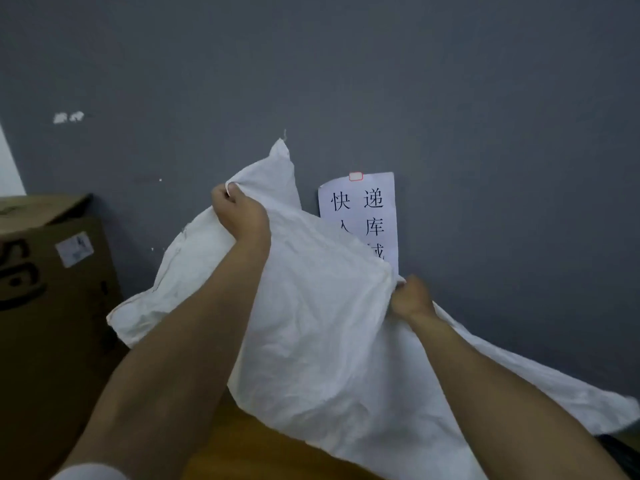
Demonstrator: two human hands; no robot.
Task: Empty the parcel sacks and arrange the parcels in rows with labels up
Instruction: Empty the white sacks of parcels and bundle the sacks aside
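Left hand [242,216], right hand [410,299] (on sack [311,323])

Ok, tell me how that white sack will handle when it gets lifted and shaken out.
Probably floppy: the white sack creases and drapes between the left hand and right hand gripping it. Likely light, as it hangs loose with no hard bulges showing. It bunches in both grips, so it should hardly slip.

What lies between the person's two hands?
In the head view, only the crumpled fabric of the white parcel sack spans from the left hand to the right hand. Both hands grip it.
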